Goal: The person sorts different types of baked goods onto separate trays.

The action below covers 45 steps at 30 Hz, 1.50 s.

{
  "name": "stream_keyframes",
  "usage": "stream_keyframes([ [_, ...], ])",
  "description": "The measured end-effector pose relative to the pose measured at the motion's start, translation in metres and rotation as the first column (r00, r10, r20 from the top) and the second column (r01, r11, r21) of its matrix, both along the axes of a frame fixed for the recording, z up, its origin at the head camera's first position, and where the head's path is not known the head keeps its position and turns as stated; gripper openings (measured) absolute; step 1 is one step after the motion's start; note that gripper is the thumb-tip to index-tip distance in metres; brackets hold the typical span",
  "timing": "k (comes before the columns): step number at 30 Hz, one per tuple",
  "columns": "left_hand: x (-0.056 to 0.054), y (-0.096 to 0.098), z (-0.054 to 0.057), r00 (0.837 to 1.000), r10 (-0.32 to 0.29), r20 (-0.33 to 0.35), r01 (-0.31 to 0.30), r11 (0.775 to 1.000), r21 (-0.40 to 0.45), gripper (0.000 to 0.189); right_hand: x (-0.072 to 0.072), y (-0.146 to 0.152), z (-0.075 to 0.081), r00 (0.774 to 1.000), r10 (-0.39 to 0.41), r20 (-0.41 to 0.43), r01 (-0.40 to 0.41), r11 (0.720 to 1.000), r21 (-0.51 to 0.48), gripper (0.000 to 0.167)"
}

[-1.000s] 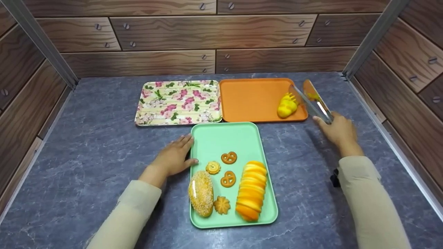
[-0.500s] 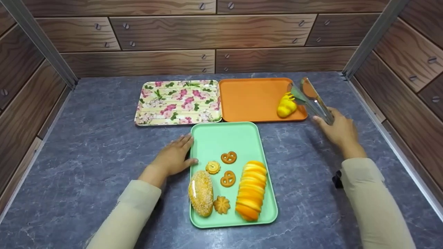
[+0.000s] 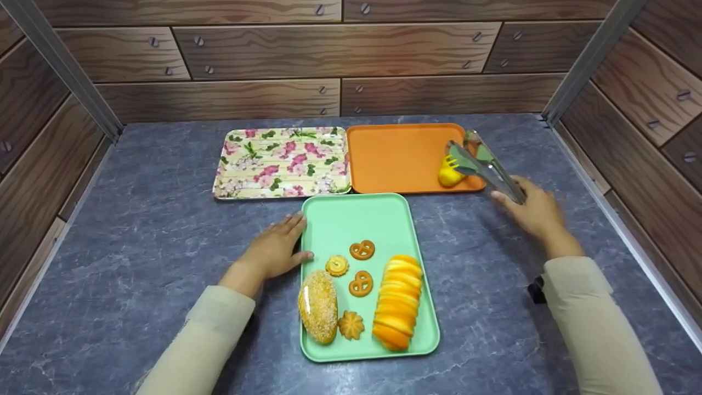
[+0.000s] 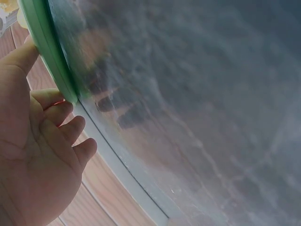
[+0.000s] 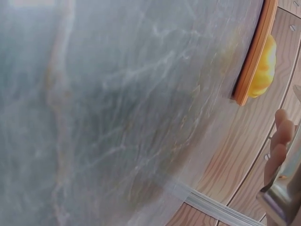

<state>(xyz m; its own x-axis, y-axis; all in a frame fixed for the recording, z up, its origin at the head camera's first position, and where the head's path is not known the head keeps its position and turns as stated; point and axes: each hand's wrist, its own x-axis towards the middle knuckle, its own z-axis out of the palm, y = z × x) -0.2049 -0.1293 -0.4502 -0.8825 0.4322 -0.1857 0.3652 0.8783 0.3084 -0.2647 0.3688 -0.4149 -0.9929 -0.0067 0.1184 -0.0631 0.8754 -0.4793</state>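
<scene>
My right hand (image 3: 535, 211) grips metal tongs (image 3: 493, 175) near their back end. The tongs' arms are spread, and one toothed tip overlaps a yellow bread roll (image 3: 449, 175) from this angle; contact cannot be told. That roll sits at the right end of an orange tray (image 3: 392, 156). In the right wrist view, curled fingers (image 5: 281, 139) show beside the tongs (image 5: 282, 202), cut off by the frame. My left hand (image 3: 276, 249) rests against the left rim of a green tray (image 3: 359, 214), its fingers extended; the left wrist view shows fingertips at that rim (image 4: 51, 56).
On the green tray lie a sliced loaf (image 3: 398, 302), a crumb-coated bun (image 3: 319, 307), two pretzels (image 3: 361, 283) and two cookies (image 3: 351, 325). A floral tray (image 3: 285, 164) adjoins the orange one. Wood-patterned walls (image 3: 329, 52) enclose the grey tabletop (image 3: 142, 230).
The tongs have swung left and lower, so a tip now overlaps the yellow roll in the head view. My right hand shifted slightly downward in view. The left hand stayed put.
</scene>
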Motion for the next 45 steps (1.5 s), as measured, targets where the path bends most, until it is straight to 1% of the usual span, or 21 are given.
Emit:
stream_keyframes([
  [8,0.0,0.0,-0.001,1.0,0.004,0.001,-0.004,1.0,-0.003,0.08,0.004,-0.004,-0.003,0.998,0.053,-0.021,-0.054,0.998,-0.043,0.074],
  [13,-0.001,0.0,-0.001,1.0,0.013,0.003,-0.013,1.0,-0.012,0.081,0.008,-0.008,-0.002,0.995,0.096,-0.034,-0.098,0.994,-0.04,0.071],
  [17,0.0,0.0,-0.001,1.0,0.01,0.0,-0.01,1.0,-0.008,0.081,0.01,-0.011,-0.002,0.992,0.121,-0.019,-0.122,0.992,-0.032,0.07],
  [28,-0.001,0.0,-0.002,1.0,0.006,-0.004,-0.006,1.0,-0.012,0.081,0.016,-0.02,-0.006,0.982,0.186,-0.013,-0.186,0.982,-0.041,0.067],
  [33,-0.001,0.0,-0.002,1.0,0.006,-0.009,-0.006,1.0,-0.016,0.081,0.019,-0.023,-0.007,0.972,0.235,-0.028,-0.236,0.97,-0.062,0.063],
  [36,-0.001,0.0,-0.002,1.0,0.003,-0.016,-0.003,1.0,-0.008,0.08,0.022,-0.025,-0.006,0.962,0.272,-0.011,-0.272,0.959,-0.074,0.062],
  [43,0.0,0.0,-0.002,1.0,0.01,0.004,-0.009,1.0,-0.007,0.08,0.028,-0.028,-0.009,0.929,0.37,0.027,-0.367,0.927,-0.083,0.056],
  [45,0.0,-0.001,-0.002,1.0,0.011,0.002,-0.011,1.0,-0.004,0.08,0.03,-0.028,-0.009,0.917,0.395,0.051,-0.389,0.916,-0.096,0.055],
])
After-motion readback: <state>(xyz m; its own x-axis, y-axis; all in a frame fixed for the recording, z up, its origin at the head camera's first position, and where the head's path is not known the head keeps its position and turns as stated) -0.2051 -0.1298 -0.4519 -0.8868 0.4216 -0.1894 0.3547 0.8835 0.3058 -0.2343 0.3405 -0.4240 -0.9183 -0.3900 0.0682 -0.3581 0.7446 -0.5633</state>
